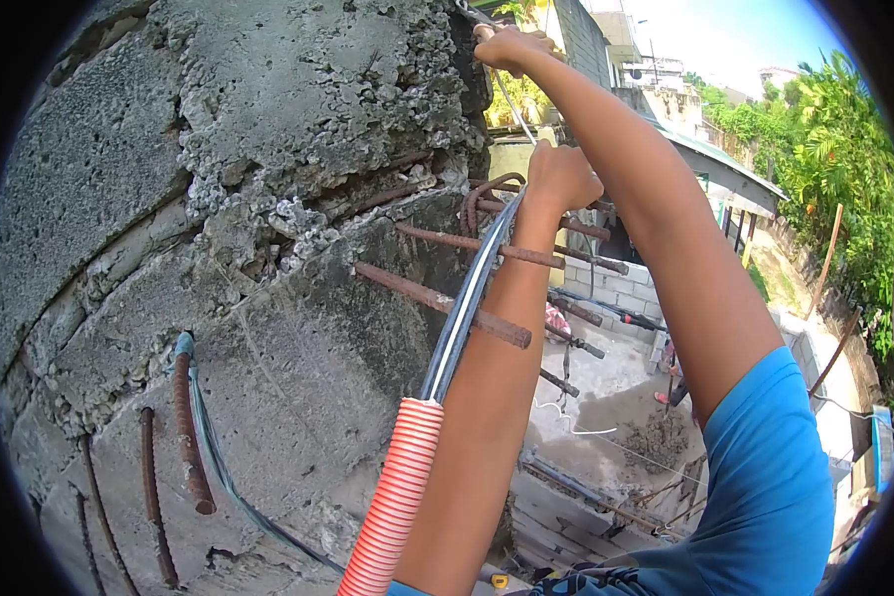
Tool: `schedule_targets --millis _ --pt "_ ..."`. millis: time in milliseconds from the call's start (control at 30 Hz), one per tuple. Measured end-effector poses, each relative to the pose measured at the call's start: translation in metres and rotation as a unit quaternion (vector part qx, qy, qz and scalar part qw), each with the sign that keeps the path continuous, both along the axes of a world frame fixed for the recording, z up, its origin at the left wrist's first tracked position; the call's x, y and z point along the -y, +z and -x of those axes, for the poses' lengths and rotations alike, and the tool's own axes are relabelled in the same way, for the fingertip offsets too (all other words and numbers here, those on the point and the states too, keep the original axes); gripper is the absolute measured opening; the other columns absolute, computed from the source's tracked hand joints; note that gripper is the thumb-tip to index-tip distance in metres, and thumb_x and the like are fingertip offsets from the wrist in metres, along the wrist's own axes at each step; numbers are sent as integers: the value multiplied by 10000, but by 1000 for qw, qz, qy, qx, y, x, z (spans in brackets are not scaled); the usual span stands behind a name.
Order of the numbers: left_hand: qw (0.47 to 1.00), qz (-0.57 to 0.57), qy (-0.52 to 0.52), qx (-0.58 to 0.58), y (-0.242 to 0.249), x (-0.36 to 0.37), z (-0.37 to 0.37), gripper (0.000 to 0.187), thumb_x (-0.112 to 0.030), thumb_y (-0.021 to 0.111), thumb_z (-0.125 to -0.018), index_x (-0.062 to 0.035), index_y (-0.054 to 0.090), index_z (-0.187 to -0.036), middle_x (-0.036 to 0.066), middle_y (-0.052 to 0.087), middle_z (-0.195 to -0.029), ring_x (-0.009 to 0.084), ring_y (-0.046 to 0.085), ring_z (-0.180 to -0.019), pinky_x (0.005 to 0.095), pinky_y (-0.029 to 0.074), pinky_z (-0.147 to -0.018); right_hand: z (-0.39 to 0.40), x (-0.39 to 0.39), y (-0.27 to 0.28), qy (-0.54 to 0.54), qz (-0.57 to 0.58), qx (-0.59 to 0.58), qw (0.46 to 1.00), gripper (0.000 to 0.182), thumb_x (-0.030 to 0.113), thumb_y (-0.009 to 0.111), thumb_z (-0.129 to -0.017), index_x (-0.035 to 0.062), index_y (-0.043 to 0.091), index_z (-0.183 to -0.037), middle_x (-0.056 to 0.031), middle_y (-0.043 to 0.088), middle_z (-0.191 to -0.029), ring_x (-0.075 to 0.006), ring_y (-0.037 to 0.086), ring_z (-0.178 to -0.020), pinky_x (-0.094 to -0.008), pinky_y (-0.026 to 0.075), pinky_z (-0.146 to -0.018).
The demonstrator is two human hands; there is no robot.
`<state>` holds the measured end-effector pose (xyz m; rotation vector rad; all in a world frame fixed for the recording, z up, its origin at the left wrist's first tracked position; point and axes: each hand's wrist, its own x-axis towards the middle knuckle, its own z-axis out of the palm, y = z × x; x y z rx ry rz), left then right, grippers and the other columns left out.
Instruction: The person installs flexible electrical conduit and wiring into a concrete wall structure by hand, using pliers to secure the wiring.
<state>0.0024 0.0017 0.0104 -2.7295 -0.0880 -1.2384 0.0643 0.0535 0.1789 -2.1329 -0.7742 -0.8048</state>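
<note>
My left hand (pixel 560 179) is closed round a bundle of black and white cables (pixel 472 303), beside the rough concrete wall. Below it, the cables run down into an orange-red corrugated conduit (pixel 399 487) that lies along my left forearm. My right hand (pixel 512 50) is raised higher, at the upper corner of the wall, with its fingers closed round something thin and greyish whose shape I cannot make out. A thin light strand (pixel 514 107) stretches between the two hands.
Rusty rebar ends (pixel 447 303) stick out of the concrete wall (pixel 298 368) near my left forearm. More rebar (pixel 189 432) and a blue-green cord (pixel 219 467) are at the lower left. Far below lie a concrete floor (pixel 591 392) and a block wall (pixel 616 286).
</note>
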Motion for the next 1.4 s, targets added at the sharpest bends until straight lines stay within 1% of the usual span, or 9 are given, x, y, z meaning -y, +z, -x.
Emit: schedule_targets --millis 67,167,400,767,900,1000,1233,1300,1400 --pt "1000 -6 -5 9 -4 -2 -4 234 -239 572 -740 -90 713 -852 162 689 -795 297 663 -787 425 387 -843 26 34 -10 39 39 1 999 469 333 479 -771 245 523 -1229 -128 661 -761 -280 575 -1012 -518 402 -907" --pt "1000 -14 3 4 -2 -6 -7 238 -244 572 -744 -72 712 -831 167 686 -789 297 661 -789 413 394 -830 5 15 6 70 134 4 988 568 298 455 -792 452 379 -1334 -84 661 -863 -309 519 -1113 -538 393 -885" --pt "1000 -17 5 -8 -1 -4 -3 428 -410 533 -844 -27 712 -778 198 675 -780 318 649 -784 401 401 -813 -35 5 15 232 134 79 960 442 166 559 -637 203 432 -1059 -137 542 -536 -285 594 -564 -420 457 -553" --pt "1000 -18 2 -19 1 0 0 522 -473 500 -881 -13 712 -757 210 669 -771 333 636 -774 411 387 -817 -26 29 -4 253 99 104 957 412 178 468 -701 189 451 -1112 -195 614 -696 -272 610 -544 -449 495 -623" --pt "1000 -24 -2 -10 -1 0 -2 506 -462 506 -880 -19 714 -750 210 666 -758 336 637 -758 410 389 -816 -41 16 -2 239 81 137 958 739 148 479 -671 263 397 -1396 -167 583 -682 -207 521 -411 -375 493 -513" --pt "1000 -28 0 -12 2 0 -2 497 -457 512 -877 -21 714 -751 214 665 -753 340 639 -742 411 392 -813 -15 58 -23 321 58 191 926 663 156 488 -672 182 461 -1333 -204 606 -705 -240 580 -444 -380 492 -499" --pt "1000 -22 8 -10 1 -1 -2 531 -486 512 -869 1 702 -770 225 662 -754 344 643 -746 412 396 -819 -60 6 10 138 114 171 969 479 223 519 -667 -53 591 -1051 -254 626 -752 -300 620 -496 -378 519 -525" --pt "1000 -19 20 -10 3 -4 -3 558 -511 488 -881 -22 716 -739 232 646 -728 376 625 -766 427 404 -850 -53 18 9 179 99 246 948 546 232 507 -691 107 557 -1221 -246 636 -782 -309 630 -525 -373 525 -538" --pt "999 -7 28 -18 -1 -11 -15 532 -536 485 -875 -85 738 -748 218 649 -749 397 616 -790 430 415 -880 -47 23 11 193 122 238 944 560 210 495 -694 118 528 -1246 -240 633 -774 -306 627 -520 -379 525 -529"
